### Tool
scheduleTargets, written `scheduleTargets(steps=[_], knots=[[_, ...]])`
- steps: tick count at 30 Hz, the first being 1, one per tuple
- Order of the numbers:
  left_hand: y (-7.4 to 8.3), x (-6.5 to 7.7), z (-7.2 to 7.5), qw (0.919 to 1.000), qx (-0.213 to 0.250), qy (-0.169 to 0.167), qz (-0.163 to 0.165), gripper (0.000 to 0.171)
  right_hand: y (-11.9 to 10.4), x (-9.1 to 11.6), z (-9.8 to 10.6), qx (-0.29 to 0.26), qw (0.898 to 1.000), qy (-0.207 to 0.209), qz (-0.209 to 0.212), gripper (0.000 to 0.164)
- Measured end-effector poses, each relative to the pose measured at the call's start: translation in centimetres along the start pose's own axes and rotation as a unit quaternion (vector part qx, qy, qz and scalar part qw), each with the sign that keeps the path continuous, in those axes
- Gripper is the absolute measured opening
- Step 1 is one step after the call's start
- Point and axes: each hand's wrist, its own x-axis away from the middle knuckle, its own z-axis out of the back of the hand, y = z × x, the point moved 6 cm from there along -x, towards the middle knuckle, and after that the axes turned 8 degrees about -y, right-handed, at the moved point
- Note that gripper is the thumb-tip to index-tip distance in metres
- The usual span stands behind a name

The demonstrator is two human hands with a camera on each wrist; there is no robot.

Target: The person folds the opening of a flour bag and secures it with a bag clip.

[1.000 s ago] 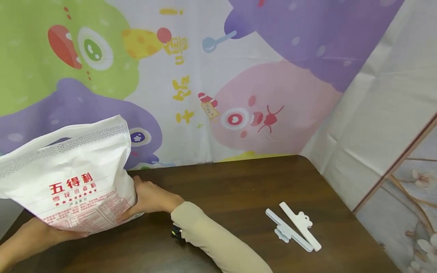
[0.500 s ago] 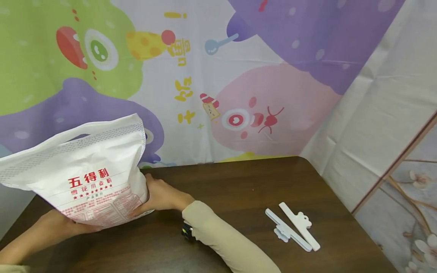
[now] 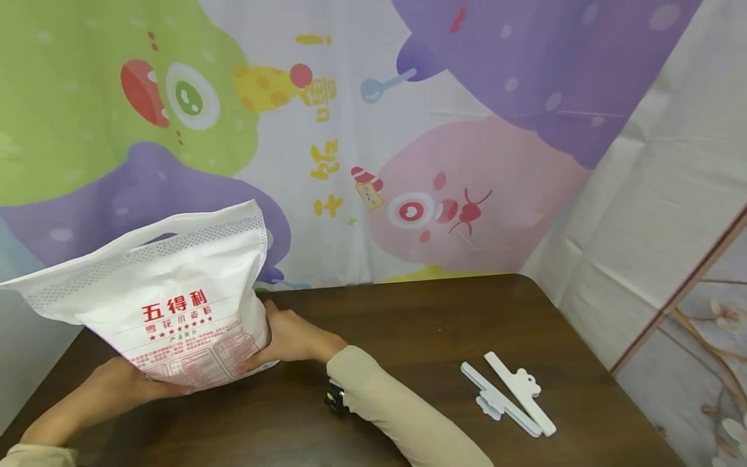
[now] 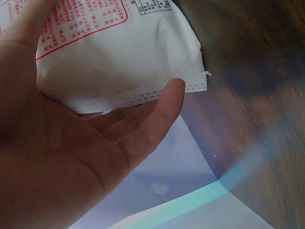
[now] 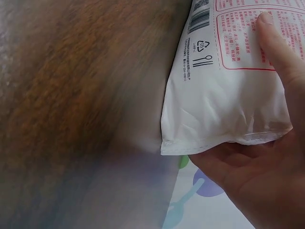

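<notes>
A white flour bag (image 3: pixel 181 272) with red Chinese print and a cut-out handle along its top edge is held at the left of the head view, tilted. My left hand (image 3: pixel 128 386) grips its lower left part, the thumb laid on the printed face. In the left wrist view the left fingers (image 4: pixel 157 114) reach under the bottom seam. At the other lower corner my right hand (image 3: pixel 294 337) grips the bag. The right thumb (image 5: pixel 274 38) lies on the print, and the other fingers go beneath the base, partly hidden.
On the right of the dark wooden table (image 3: pixel 408 324) lie two flat clips, a white one (image 3: pixel 516 389) and a pale blue one (image 3: pixel 502 399), side by side at a slant. A cartoon-print cloth (image 3: pixel 327 253) hangs behind the table.
Both hands have carried the flour bag a little to the right over the table. The view itself has shifted slightly; the clips keep their place on the table.
</notes>
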Motion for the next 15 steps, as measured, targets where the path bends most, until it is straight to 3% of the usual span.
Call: scheduleTargets(steps=[5, 15], knots=[[0.4, -0.1, -0.4, 0.9996, -0.013, -0.017, 0.018, 0.073, 0.5, 0.4, 0.1, -0.017, 1.0, 0.01, -0.001, 0.108], [1.1, -0.5, -0.8, 0.9993, -0.01, -0.026, 0.024, 0.077, 1.0, 1.2, 0.4, -0.029, 0.999, 0.014, -0.005, 0.106]])
